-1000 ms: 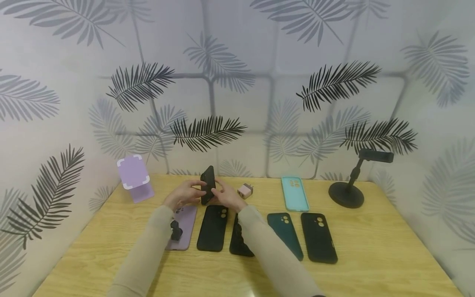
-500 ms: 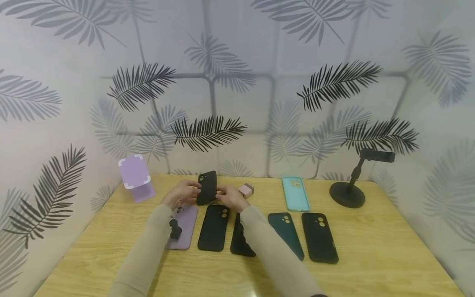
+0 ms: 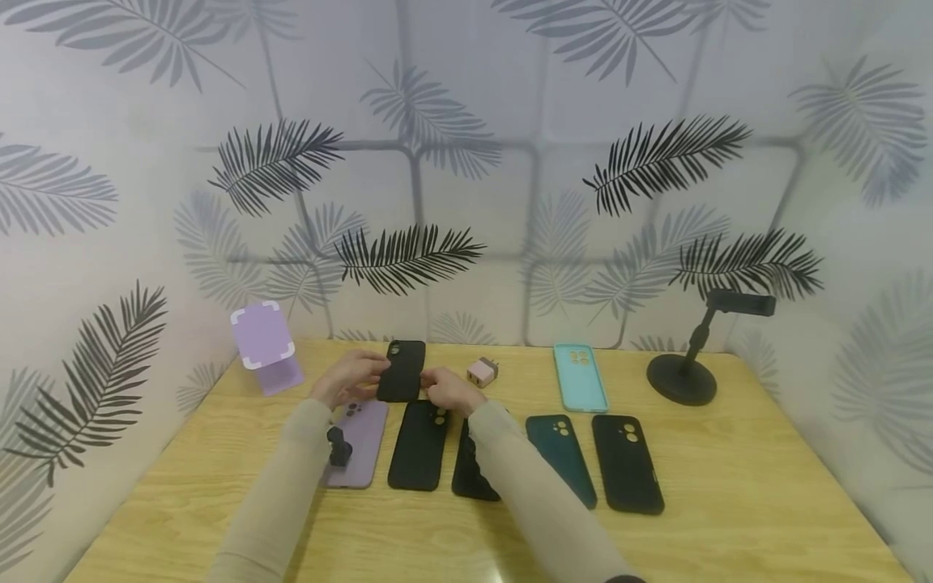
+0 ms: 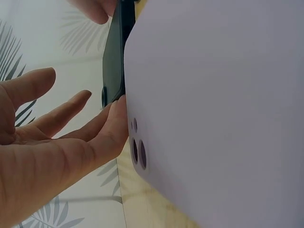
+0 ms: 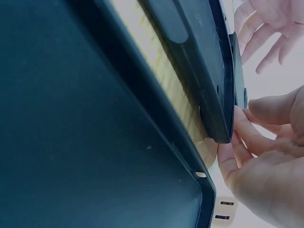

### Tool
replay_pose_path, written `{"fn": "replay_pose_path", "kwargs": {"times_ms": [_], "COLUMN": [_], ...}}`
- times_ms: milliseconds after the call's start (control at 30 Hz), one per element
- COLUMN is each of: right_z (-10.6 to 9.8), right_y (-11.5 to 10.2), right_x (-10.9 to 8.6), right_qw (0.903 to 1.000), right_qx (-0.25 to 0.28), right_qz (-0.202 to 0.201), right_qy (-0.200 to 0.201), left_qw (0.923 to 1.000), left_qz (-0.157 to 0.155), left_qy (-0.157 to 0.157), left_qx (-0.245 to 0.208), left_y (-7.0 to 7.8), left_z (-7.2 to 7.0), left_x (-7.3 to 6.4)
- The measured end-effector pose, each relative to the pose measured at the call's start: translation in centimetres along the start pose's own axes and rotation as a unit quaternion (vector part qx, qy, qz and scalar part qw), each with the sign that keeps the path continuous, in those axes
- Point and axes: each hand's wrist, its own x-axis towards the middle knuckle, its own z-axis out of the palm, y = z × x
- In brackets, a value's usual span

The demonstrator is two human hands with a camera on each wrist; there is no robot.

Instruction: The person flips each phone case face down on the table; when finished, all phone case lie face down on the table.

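Observation:
A black phone case (image 3: 402,372) lies at the back of the table, in the middle-left of the head view. My left hand (image 3: 355,377) is at its left edge. In the left wrist view, the left fingertips touch the dark case (image 4: 113,66), and the thumb stands away from it. My right hand (image 3: 452,390) is at the case's right edge. Its fingers bend loosely beside the case (image 5: 239,71) in the right wrist view, the thumb apart from it. Nearer me lie a lilac phone case (image 3: 367,449) and a black one (image 3: 419,445).
Another black case (image 3: 470,465) is partly under my right sleeve. Beyond are a dark teal case (image 3: 561,457), a black case (image 3: 627,461) and a turquoise case (image 3: 580,379). A pink charger (image 3: 482,372), a lilac stand (image 3: 264,344) and a black stand (image 3: 681,379) stand at the back.
The black phone case has gone from held upright between both hands to lying down on the table. My fingers have loosened, and the hands have spread slightly apart.

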Motion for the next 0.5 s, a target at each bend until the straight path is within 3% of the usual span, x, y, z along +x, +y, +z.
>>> {"fn": "replay_pose_path", "kwargs": {"times_ms": [200,500], "right_z": [-0.4,-1.3], "right_y": [0.1,0.1], "right_x": [-0.7,-2.0], "right_qw": [0.9994,0.9973], "right_qx": [0.03,0.033], "right_qz": [-0.017,-0.047], "right_qy": [-0.006,0.046], "left_qw": [1.0,0.9963], "left_qz": [0.002,0.068], "left_qy": [0.001,0.018], "left_qx": [-0.001,0.05], "left_y": [0.0,0.0], "left_z": [0.1,0.9], "left_x": [0.0,-1.5]}}
